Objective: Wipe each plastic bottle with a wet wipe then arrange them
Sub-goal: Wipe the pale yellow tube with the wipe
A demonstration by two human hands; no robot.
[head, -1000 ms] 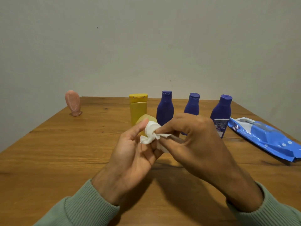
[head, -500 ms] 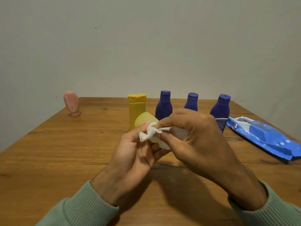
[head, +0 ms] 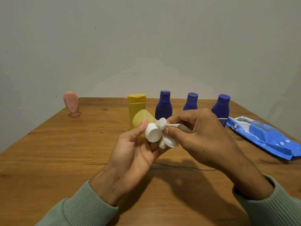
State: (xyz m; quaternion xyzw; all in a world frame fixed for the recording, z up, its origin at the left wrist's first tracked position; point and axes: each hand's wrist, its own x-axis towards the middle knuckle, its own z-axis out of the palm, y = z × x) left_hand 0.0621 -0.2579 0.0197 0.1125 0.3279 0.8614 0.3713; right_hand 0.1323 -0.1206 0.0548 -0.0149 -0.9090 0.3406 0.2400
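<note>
Gripping the small yellow bottle (head: 143,118) above the tabletop (head: 65,152), left hand (head: 130,154) fingers curled round it. Pinching the wet wipe (head: 166,141) in right hand (head: 203,136) fingers. Now slid off the white cap (head: 153,133) face, bunched at its right rim. Probably finishing this cap; standing it with the others next.

The surface (head: 65,152) is warm brown wood, grain showing, with a soft sheen. The little yellow bottle (head: 141,118) looks like cloudy matt plastic, and its white cap (head: 153,133) is smooth. The wipe (head: 165,141) is soft, crumpled white cloth-type stuff. The blue bottles (head: 163,106) are smooth satin plastic. The wipe pack (head: 267,139) is glossy, crinkly blue film. The sleeves (head: 78,211) are ribbed green knit.
</note>
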